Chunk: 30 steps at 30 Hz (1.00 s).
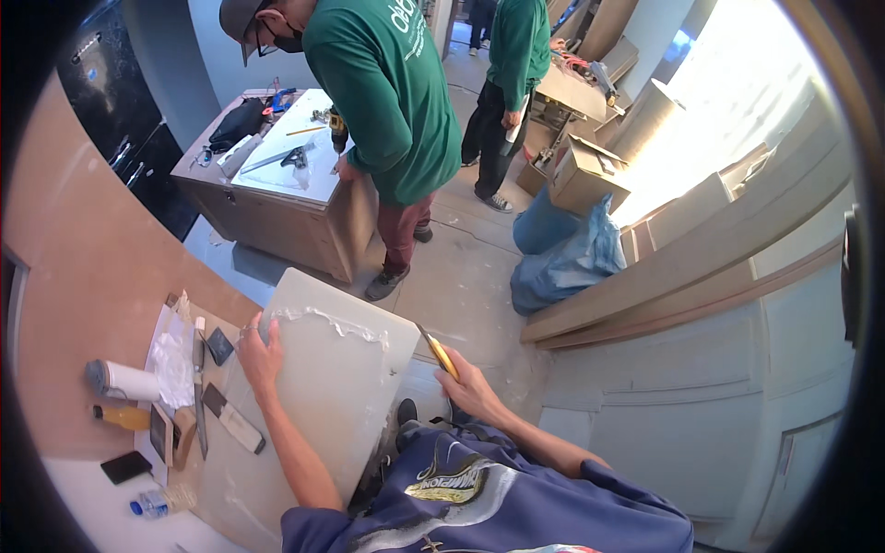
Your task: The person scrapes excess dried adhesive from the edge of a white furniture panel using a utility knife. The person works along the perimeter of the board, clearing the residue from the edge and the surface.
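Observation:
In front of me lies a pale board (336,369) with a wavy line of white paste near its far edge. My left hand (261,355) grips the board at its left edge, with the fingertips partly hidden. My right hand (475,392) is closed around a yellow-handled utility knife (444,358). The knife's dark blade points up and to the left, at the board's far right corner; whether it touches the edge I cannot tell. To the left of my left hand lie a dark square pad (219,347) and a wide scraper (238,422).
A roll (129,380), yellow bottle (122,417), black phone (126,467) and clear bottle (166,501) stand or lie at left. Ahead, a person in green (396,101) holds a drill (338,131) at a wooden chest (286,226). Blue bags (572,263) and long planks (682,267) are at right.

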Each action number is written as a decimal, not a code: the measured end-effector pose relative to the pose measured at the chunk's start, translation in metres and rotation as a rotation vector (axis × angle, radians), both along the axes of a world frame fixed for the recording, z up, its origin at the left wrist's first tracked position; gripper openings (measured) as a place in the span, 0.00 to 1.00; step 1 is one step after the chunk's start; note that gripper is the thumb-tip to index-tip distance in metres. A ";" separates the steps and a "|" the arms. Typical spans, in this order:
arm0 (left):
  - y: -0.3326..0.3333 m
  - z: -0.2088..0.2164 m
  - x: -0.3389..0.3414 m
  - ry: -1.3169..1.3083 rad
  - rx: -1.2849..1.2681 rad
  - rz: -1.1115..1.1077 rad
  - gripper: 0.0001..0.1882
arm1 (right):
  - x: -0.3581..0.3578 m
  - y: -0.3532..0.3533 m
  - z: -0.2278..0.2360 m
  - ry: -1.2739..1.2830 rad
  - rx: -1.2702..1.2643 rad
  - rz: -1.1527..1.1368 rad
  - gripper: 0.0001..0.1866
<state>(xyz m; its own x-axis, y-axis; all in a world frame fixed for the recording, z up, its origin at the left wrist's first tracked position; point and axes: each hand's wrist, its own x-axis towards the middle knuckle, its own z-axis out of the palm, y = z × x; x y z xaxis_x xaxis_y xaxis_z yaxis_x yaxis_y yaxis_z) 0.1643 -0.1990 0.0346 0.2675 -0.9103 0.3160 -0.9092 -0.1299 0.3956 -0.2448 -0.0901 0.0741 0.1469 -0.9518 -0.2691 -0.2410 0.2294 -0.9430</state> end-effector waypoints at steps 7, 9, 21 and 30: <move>0.016 0.045 -0.028 -0.074 -0.102 -0.081 0.19 | -0.013 -0.065 -0.034 0.047 -0.393 0.089 0.31; 0.038 0.060 -0.058 -0.073 -0.139 -0.090 0.19 | -0.016 -0.074 -0.038 -0.008 -0.360 0.215 0.31; 0.162 0.082 -0.234 -0.112 0.038 -0.061 0.21 | -0.006 -0.101 -0.055 -0.158 -0.388 0.227 0.32; 0.166 0.071 -0.242 -0.193 0.206 -0.125 0.25 | 0.008 -0.095 -0.036 -0.125 -0.358 0.236 0.31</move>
